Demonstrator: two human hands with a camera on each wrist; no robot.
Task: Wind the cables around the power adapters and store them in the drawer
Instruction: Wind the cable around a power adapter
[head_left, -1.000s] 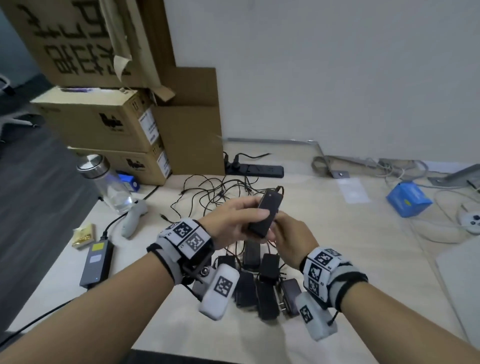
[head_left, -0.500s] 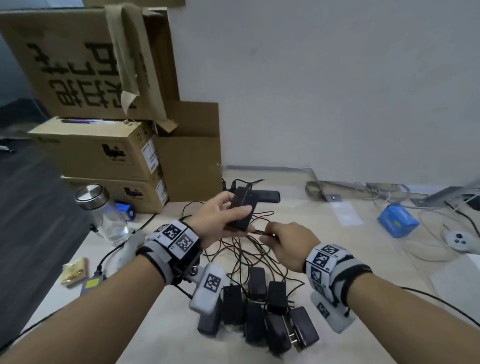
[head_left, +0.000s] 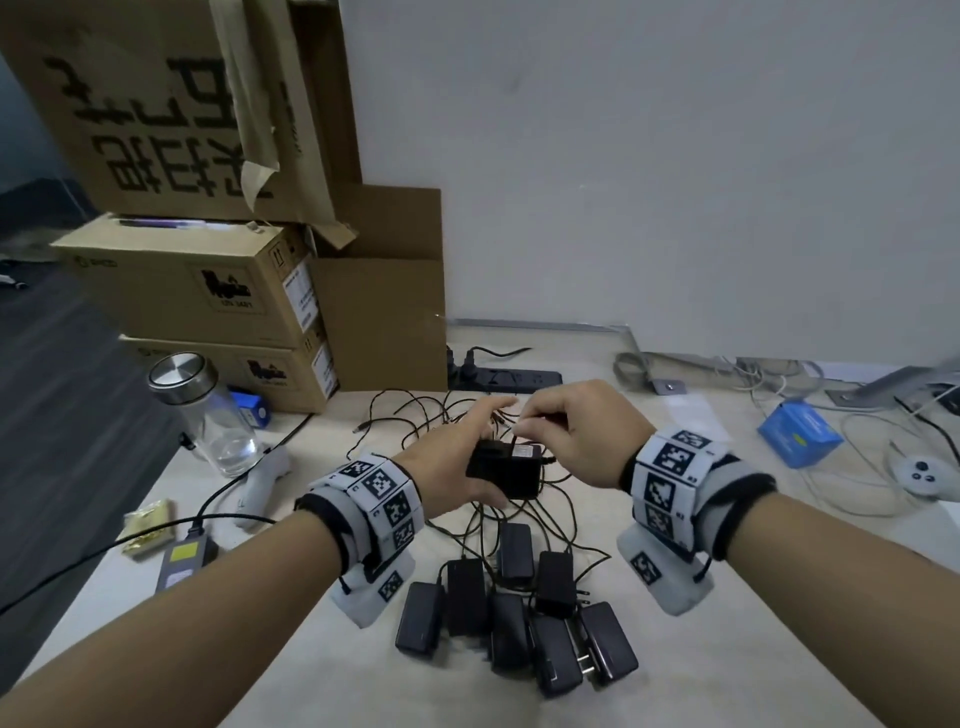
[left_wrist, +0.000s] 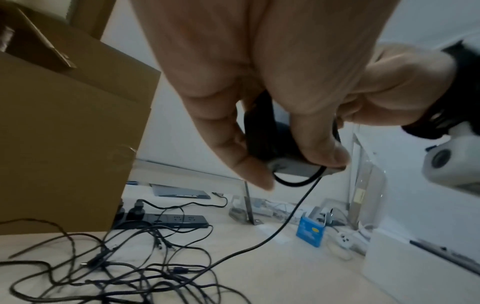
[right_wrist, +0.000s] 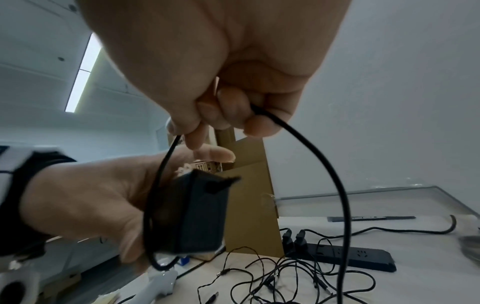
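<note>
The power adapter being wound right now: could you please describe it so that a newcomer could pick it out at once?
Start at the stacked cardboard boxes at the desk's back left, then look right, past the black power strip, to the two hands. The power adapter is gripped in the left hand. Unlike the black adapters lying on the desk, it is off the desk, and the right hand pinches its cable.

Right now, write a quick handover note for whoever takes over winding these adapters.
Left hand grips one adapter above the table. Right hand pinches its cable, one loop round the body so far.
Seven more adapters lie near you, cables tangled behind them.
Done: none fully wound.
Left: finish this one, wind the rest, store all. No drawer in view.
</note>
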